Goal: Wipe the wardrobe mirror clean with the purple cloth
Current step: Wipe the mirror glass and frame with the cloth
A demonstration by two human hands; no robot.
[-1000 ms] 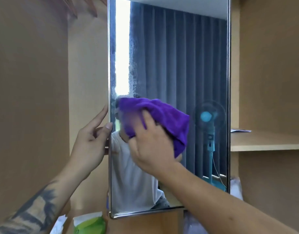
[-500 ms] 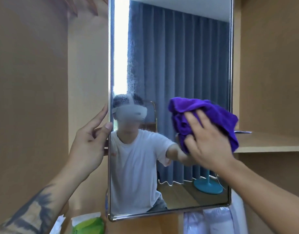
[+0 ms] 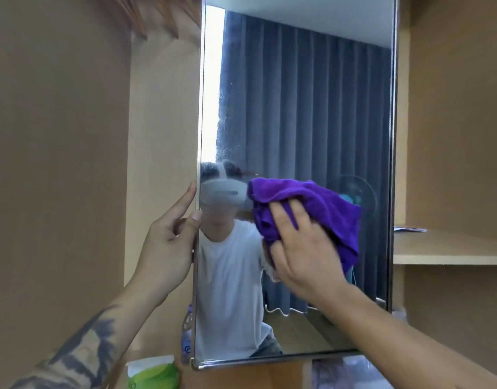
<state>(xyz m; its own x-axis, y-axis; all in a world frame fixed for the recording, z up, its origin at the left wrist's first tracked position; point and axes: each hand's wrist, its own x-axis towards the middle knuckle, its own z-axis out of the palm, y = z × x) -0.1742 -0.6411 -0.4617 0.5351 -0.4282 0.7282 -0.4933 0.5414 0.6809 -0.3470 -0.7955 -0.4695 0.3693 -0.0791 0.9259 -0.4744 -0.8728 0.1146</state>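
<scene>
One mirror (image 3: 311, 108) is seen hinged open from wardrobe, speckled haze left along upper left strip. Purple cloth (image 3: 320, 203) is now pressed at mid-glass, carried back leftward from right edge of half a second ago; sideways passes are judged under way, upper band not yet reached. Right hand (image 3: 303, 248) is spread flat over cloth. Left hand (image 3: 168, 242) is kept pinched on left frame edge, steadying it.

Tan wooden wardrobe panels (image 3: 59, 164) enclose the space. A pale shelf (image 3: 449, 252) juts out at right, a paper (image 3: 410, 229) lying on its back edge.
</scene>
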